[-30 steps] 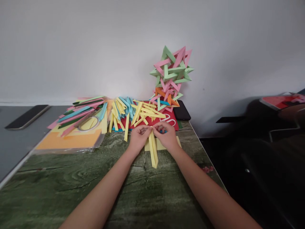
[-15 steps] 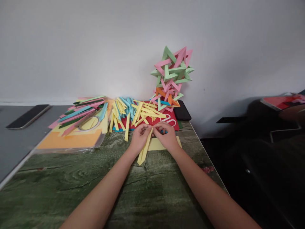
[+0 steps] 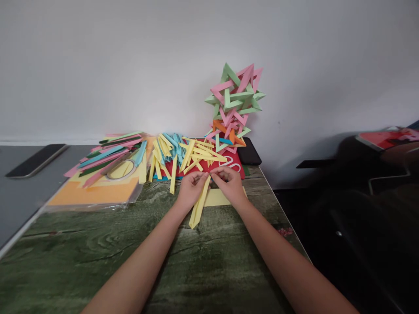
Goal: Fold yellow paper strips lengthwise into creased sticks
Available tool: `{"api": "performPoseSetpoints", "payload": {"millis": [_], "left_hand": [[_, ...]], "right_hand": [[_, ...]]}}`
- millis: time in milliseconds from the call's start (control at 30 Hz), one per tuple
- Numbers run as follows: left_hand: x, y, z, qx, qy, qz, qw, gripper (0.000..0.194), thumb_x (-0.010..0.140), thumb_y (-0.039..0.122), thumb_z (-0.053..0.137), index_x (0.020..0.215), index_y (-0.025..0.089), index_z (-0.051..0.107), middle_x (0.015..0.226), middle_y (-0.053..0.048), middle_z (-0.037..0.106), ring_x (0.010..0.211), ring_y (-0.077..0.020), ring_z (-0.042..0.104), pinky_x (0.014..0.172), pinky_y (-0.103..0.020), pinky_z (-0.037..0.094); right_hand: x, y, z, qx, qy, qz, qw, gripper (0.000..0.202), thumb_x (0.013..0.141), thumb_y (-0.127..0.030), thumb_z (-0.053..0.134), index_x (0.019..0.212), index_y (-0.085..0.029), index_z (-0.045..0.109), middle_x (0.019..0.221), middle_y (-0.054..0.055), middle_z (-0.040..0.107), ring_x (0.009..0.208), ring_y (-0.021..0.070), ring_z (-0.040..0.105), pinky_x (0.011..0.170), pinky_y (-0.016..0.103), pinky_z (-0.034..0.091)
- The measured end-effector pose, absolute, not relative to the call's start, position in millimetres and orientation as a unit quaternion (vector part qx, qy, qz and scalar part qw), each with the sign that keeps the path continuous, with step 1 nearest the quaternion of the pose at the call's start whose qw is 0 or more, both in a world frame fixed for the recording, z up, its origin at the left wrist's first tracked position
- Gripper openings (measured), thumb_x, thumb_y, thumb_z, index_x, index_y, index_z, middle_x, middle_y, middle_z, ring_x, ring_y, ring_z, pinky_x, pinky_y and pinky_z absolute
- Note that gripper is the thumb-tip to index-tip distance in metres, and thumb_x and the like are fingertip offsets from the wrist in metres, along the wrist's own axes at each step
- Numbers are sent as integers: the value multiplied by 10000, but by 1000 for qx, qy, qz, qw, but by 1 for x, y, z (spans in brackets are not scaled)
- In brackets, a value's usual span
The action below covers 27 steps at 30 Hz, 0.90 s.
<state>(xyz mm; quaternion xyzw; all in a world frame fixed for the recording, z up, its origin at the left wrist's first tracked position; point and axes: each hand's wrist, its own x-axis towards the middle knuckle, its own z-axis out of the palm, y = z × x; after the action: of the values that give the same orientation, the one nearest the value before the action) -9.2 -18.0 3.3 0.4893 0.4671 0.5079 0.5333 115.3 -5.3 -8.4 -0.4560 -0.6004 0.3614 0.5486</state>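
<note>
A folded yellow paper strip (image 3: 198,208) slants toward me over the green wood-patterned table. My left hand (image 3: 192,187) is closed on its upper part. At the strip's far tip, the fingers of my right hand (image 3: 229,181) are pinched against it, close to the left fingertips. Beneath and behind the hands lies a flat pale-yellow paper (image 3: 216,198). Just beyond them is a pile of folded yellow strips (image 3: 204,152), with folded blue strips (image 3: 175,146) beside it, on red paper.
Pink and green paper stars (image 3: 240,93) are stacked against the wall. Behind the right hand is a dark phone (image 3: 249,152). White-handled scissors (image 3: 234,164) rest on red paper. Orange paper (image 3: 94,192), colored strips (image 3: 104,159) and a tape roll (image 3: 109,175) lie left; another phone (image 3: 37,160) is far left.
The view has shifted slightly, moving the table items a little to the left. Both hands keep nearly the same pose on the yellow strip.
</note>
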Motion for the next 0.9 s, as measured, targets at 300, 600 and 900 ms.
{"api": "performPoseSetpoints", "payload": {"millis": [300,600,900], "left_hand": [[-12,-17,1,523,448,497,527,275,695,377,588,828,145,653,736,-48,668,639,-143,600,624,-255,493],[-11,-16,-1,492,473,505,529,254,646,369,635,770,149,659,685,-33,660,596,-130,593,558,-233,496],[-12,-16,-2,495,485,508,511,234,635,359,642,734,147,644,663,-24,651,566,-121,577,548,-228,467]], "right_hand": [[115,-1,-14,-434,-570,433,548,138,686,-304,554,725,-177,594,649,13,601,551,121,551,520,244,458],[113,-5,-12,-469,-589,373,542,131,677,-294,555,718,-175,592,639,16,590,555,122,525,502,231,418],[113,-5,-9,-457,-607,352,547,100,686,-263,545,726,-183,591,665,4,563,534,103,477,468,214,368]]}}
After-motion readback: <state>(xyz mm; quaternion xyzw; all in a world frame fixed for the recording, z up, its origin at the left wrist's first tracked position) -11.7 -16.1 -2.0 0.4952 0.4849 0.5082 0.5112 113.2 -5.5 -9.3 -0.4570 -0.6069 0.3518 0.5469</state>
